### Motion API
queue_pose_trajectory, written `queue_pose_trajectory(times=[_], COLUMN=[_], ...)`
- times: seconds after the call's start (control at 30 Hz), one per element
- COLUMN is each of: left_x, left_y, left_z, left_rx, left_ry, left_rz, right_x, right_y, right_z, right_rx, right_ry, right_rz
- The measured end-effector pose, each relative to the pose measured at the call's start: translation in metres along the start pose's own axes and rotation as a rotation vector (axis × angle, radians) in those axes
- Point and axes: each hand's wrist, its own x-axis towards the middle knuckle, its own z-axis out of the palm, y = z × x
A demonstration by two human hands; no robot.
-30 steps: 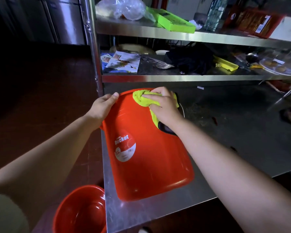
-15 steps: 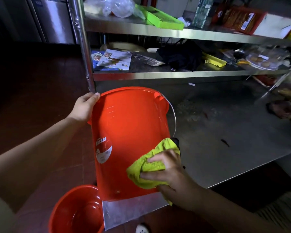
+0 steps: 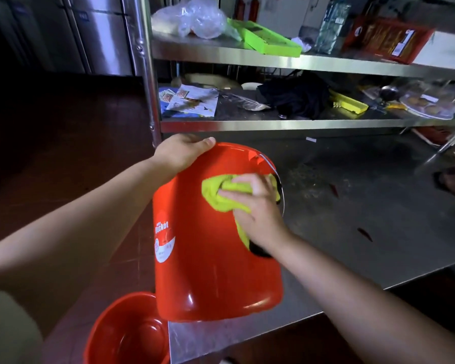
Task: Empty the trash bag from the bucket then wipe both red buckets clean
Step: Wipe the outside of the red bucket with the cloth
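A red bucket (image 3: 210,264) with a white label lies tilted on the steel table's near left corner, its base towards me and its rim towards the shelves. My left hand (image 3: 180,151) grips the rim at the far left. My right hand (image 3: 255,206) holds a yellow-green cloth (image 3: 221,194) and presses it against the bucket's upper side, near the wire handle. A second red bucket (image 3: 128,334) stands upright on the floor at the lower left, and nothing shows inside it.
The steel table (image 3: 365,232) stretches to the right, with dark scraps on it. Above it, two steel shelves (image 3: 300,124) carry papers, a black cloth, green and yellow trays, plastic bags and boxes. A shelf post (image 3: 147,88) rises just behind the bucket.
My right hand has carried the cloth from the bucket's lower side, near its base, up to the upper side near the rim. The left hand keeps hold of the rim.
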Motion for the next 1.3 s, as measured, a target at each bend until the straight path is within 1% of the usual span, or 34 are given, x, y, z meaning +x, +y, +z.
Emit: queue_pose_trajectory(times=[0.1, 0.17, 0.23, 0.33, 0.43, 0.53, 0.6, 0.67, 0.73, 0.83, 0.9, 1.03, 1.17, 1.23, 1.3], left_x=[0.000, 0.001, -0.001, -0.005, -0.010, -0.016, -0.019, -0.020, -0.019, -0.018, -0.016, -0.013, -0.014, -0.014, -0.015], left_y=[0.005, 0.000, -0.010, -0.025, -0.040, -0.057, -0.067, -0.073, -0.074, -0.069, -0.067, -0.061, -0.050, -0.049, -0.050], left_z=[0.002, 0.004, 0.006, 0.001, -0.013, -0.026, -0.034, -0.039, -0.039, -0.035, -0.033, -0.026, -0.021, -0.020, -0.018], left_rx=[-0.007, -0.076, -0.154, -0.255, -0.348, -0.363, -0.393, -0.429, -0.442, -0.399, -0.397, -0.465, -0.497, -0.496, -0.507], left_ry=[0.005, -0.017, -0.021, -0.040, -0.058, -0.033, -0.007, -0.013, -0.017, 0.005, 0.024, 0.059, 0.023, 0.004, -0.015], left_rz=[0.008, -0.011, -0.020, -0.011, 0.002, 0.000, -0.012, -0.023, -0.030, -0.066, -0.080, -0.068, -0.097, -0.115, -0.132], right_x=[0.045, 0.061, 0.064, 0.046, 0.006, -0.041, -0.069, -0.089, -0.094, -0.084, -0.069, -0.021, 0.042, 0.067, 0.079], right_y=[0.015, 0.021, 0.020, 0.006, -0.013, -0.030, -0.039, -0.043, -0.044, -0.042, -0.039, -0.021, 0.003, 0.016, 0.026], right_z=[-0.001, -0.002, 0.000, 0.001, -0.003, -0.007, -0.008, -0.011, -0.013, -0.009, -0.004, 0.005, 0.009, 0.008, 0.009], right_rx=[-0.004, -0.045, -0.105, -0.131, -0.112, -0.101, -0.078, -0.041, -0.020, -0.029, -0.024, -0.016, -0.071, -0.086, -0.076], right_ry=[0.066, 0.050, -0.007, -0.112, -0.254, -0.372, -0.430, -0.454, -0.454, -0.442, -0.394, -0.257, -0.152, -0.144, -0.170], right_rz=[0.123, 0.139, 0.100, 0.010, -0.101, -0.204, -0.255, -0.278, -0.295, -0.340, -0.336, -0.230, -0.145, -0.109, -0.073])
